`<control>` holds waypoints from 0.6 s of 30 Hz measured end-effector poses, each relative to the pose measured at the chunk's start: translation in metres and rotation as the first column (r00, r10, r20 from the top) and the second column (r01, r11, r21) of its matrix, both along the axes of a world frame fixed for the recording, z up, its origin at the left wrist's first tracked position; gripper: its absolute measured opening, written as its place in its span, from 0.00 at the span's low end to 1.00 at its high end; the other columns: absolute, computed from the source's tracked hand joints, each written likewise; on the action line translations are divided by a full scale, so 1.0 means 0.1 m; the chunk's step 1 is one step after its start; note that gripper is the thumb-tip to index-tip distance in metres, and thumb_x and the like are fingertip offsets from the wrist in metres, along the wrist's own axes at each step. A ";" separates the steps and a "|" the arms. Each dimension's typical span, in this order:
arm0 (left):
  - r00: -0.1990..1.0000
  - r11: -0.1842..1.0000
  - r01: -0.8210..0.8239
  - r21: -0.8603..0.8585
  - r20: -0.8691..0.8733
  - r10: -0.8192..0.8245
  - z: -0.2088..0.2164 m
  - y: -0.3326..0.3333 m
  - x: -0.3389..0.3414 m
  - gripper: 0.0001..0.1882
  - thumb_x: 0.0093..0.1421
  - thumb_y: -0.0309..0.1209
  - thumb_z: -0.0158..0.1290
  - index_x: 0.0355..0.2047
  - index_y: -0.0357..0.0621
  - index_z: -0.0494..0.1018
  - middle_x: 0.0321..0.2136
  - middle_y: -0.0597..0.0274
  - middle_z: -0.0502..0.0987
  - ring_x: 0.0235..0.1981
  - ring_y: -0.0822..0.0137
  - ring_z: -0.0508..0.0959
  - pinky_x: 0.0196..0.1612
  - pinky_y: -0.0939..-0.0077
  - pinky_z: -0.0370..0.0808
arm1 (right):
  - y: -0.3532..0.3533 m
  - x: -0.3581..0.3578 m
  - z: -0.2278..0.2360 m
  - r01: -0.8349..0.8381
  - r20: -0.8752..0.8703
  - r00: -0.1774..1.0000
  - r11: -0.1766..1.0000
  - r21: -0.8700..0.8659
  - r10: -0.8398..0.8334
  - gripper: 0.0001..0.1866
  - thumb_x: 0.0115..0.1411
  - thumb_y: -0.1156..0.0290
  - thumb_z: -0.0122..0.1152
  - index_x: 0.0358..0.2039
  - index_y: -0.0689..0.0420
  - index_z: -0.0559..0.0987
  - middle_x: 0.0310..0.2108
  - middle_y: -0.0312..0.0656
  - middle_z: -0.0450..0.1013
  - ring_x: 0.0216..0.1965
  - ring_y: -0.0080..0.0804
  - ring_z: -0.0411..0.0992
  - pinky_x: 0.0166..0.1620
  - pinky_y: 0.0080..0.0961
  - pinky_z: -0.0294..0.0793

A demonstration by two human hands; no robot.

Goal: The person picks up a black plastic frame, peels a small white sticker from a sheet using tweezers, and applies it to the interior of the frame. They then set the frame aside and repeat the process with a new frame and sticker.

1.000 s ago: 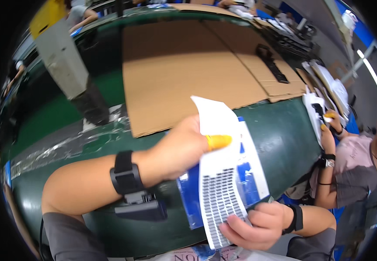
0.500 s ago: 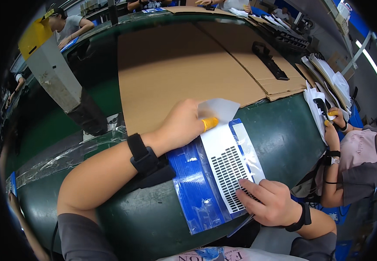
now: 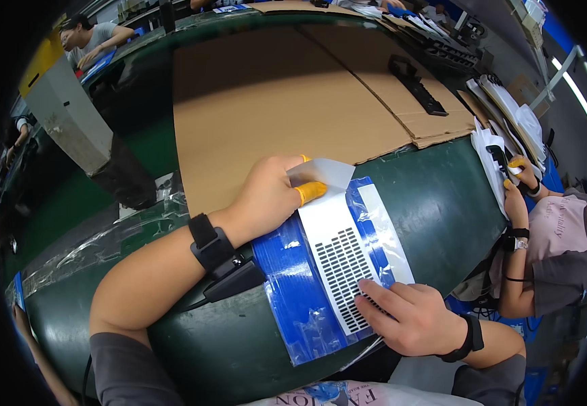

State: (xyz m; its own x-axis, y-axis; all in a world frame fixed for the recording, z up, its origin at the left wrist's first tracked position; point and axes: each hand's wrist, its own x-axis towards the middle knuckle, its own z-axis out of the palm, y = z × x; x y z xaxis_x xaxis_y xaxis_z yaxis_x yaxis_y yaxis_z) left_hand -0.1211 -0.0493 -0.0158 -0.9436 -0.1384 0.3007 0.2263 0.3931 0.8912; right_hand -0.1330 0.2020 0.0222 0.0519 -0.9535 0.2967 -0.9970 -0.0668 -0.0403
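Nearest the wearer, the right hand (image 3: pixel 418 318) came in from the lower right, its fingers (image 3: pixel 373 292) loosely bent, the tips over the lower right part of a white sheet (image 3: pixel 342 267) bearing rows of small black rectangles. Whether they gripped it could not be told. The sheet lay lengthwise on a blue board (image 3: pixel 286 291) covered with clear tape, beside a plain white strip (image 3: pixel 389 233). At the sheet's far end, the left hand (image 3: pixel 266 193), its thumb and a finger in yellow covers, had its fingers closed on the sheet, where a pale flap bent upward. A black device (image 3: pixel 236 281) was just below the left wrist. Beneath the board was a green table (image 3: pixel 435 203). Beyond spread brown cardboard (image 3: pixel 266 101), with a long black part (image 3: pixel 418 88) on it. A co-worker (image 3: pixel 557 223) sat at right, and a grey post (image 3: pixel 80 128) stood at left.
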 end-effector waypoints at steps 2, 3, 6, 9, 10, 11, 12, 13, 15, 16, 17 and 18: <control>0.999 0.996 -0.043 -0.082 -0.020 0.041 -0.03 -0.01 0.01 0.08 0.51 0.24 0.50 0.33 0.36 0.70 0.26 0.61 0.75 0.26 0.75 0.73 0.30 0.83 0.70 | 0.01 -0.01 -0.04 0.032 0.020 0.999 0.999 0.036 -0.033 0.16 0.36 0.76 0.54 0.31 0.62 0.73 0.36 0.48 0.68 0.17 0.22 0.63 0.18 0.15 0.63; 0.999 0.996 -0.047 -0.078 -0.014 0.046 -0.04 -0.02 0.01 0.08 0.51 0.24 0.50 0.33 0.36 0.70 0.26 0.61 0.75 0.26 0.75 0.73 0.30 0.83 0.70 | 0.01 0.00 -0.04 0.027 0.025 0.999 0.999 0.041 -0.028 0.16 0.36 0.76 0.54 0.31 0.62 0.73 0.36 0.48 0.68 0.17 0.22 0.63 0.18 0.15 0.63; 0.990 0.996 -0.083 -0.025 0.117 0.085 -0.03 -0.02 0.02 0.09 0.51 0.24 0.51 0.34 0.36 0.70 0.27 0.61 0.75 0.27 0.74 0.73 0.30 0.82 0.70 | 0.00 0.00 -0.02 0.031 -0.026 0.999 0.997 0.068 -0.029 0.17 0.36 0.76 0.54 0.31 0.63 0.73 0.37 0.49 0.68 0.18 0.22 0.63 0.18 0.15 0.63; 0.993 0.996 -0.084 -0.033 0.085 0.087 -0.03 -0.03 0.04 0.09 0.50 0.24 0.51 0.34 0.37 0.70 0.28 0.60 0.75 0.27 0.74 0.73 0.30 0.81 0.71 | -0.03 0.00 -0.02 0.017 -0.018 1.000 0.998 0.067 -0.015 0.17 0.35 0.76 0.54 0.31 0.64 0.73 0.37 0.49 0.68 0.18 0.23 0.63 0.18 0.16 0.64; 0.993 0.996 -0.076 -0.045 0.082 0.080 -0.03 -0.03 0.04 0.09 0.50 0.23 0.51 0.34 0.37 0.70 0.28 0.60 0.75 0.27 0.73 0.73 0.29 0.81 0.71 | -0.05 0.00 -0.01 0.005 -0.020 1.000 0.998 0.069 -0.004 0.14 0.38 0.75 0.53 0.29 0.66 0.73 0.35 0.51 0.68 0.18 0.23 0.64 0.17 0.15 0.64; 0.994 0.996 -0.069 -0.057 0.079 0.073 -0.04 -0.04 0.04 0.10 0.50 0.23 0.51 0.34 0.37 0.70 0.28 0.59 0.75 0.27 0.73 0.73 0.29 0.81 0.71 | -0.06 0.00 -0.01 -0.007 -0.024 1.000 0.998 0.070 0.008 0.12 0.40 0.75 0.52 0.27 0.67 0.73 0.34 0.53 0.68 0.18 0.24 0.64 0.17 0.14 0.64; 0.994 0.996 -0.071 -0.053 0.081 0.075 -0.04 -0.04 0.05 0.10 0.50 0.23 0.51 0.34 0.37 0.70 0.28 0.59 0.75 0.27 0.73 0.73 0.29 0.81 0.71 | -0.06 0.01 -0.02 -0.009 -0.023 1.000 0.997 0.074 0.010 0.12 0.40 0.75 0.52 0.27 0.67 0.73 0.34 0.53 0.68 0.18 0.24 0.64 0.17 0.14 0.64; 0.992 0.994 -0.073 -0.082 0.092 0.081 -0.04 -0.04 0.05 0.10 0.50 0.23 0.50 0.35 0.38 0.70 0.28 0.59 0.75 0.27 0.72 0.74 0.29 0.81 0.71 | -0.06 0.01 -0.03 -0.007 -0.012 1.000 0.997 0.081 0.008 0.12 0.40 0.75 0.52 0.27 0.67 0.73 0.34 0.53 0.68 0.18 0.24 0.64 0.17 0.14 0.64; 0.990 0.991 -0.080 -0.110 0.107 0.092 -0.05 -0.04 0.06 0.10 0.50 0.22 0.50 0.35 0.38 0.70 0.28 0.58 0.75 0.27 0.72 0.74 0.30 0.81 0.71 | -0.06 0.02 -0.06 -0.011 0.001 1.000 0.996 0.088 0.011 0.12 0.40 0.75 0.52 0.27 0.67 0.73 0.34 0.53 0.68 0.18 0.24 0.65 0.17 0.14 0.64; 0.989 0.991 -0.080 -0.106 0.118 0.092 -0.06 -0.03 0.06 0.11 0.50 0.22 0.50 0.36 0.38 0.70 0.29 0.58 0.75 0.27 0.71 0.74 0.30 0.80 0.71 | -0.06 0.02 -0.07 -0.012 0.005 1.000 0.996 0.089 0.012 0.12 0.40 0.75 0.52 0.27 0.68 0.73 0.34 0.53 0.68 0.18 0.24 0.65 0.18 0.14 0.65; 0.988 0.992 -0.079 -0.102 0.126 0.092 -0.06 -0.03 0.06 0.11 0.50 0.21 0.49 0.37 0.39 0.69 0.29 0.58 0.75 0.27 0.71 0.74 0.30 0.80 0.71 | -0.05 0.02 -0.07 -0.012 0.006 1.000 0.996 0.091 0.011 0.12 0.40 0.75 0.52 0.28 0.68 0.73 0.34 0.53 0.68 0.18 0.24 0.65 0.18 0.14 0.65; 0.988 0.992 -0.081 -0.101 0.125 0.094 -0.07 -0.03 0.05 0.11 0.50 0.21 0.49 0.37 0.39 0.69 0.29 0.58 0.75 0.27 0.71 0.74 0.30 0.80 0.71 | -0.05 0.01 -0.07 -0.014 0.005 1.000 0.996 0.093 0.014 0.12 0.40 0.75 0.52 0.28 0.68 0.73 0.34 0.53 0.68 0.18 0.24 0.65 0.18 0.14 0.65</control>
State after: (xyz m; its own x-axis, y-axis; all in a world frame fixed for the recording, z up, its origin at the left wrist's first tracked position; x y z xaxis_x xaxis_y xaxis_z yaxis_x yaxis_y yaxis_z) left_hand -0.1164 -0.0519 -0.0232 -0.9609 -0.1988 0.1928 0.0727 0.4906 0.8684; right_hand -0.1319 0.1967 0.0151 0.0644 -0.9762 0.2070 -0.9958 -0.0764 -0.0508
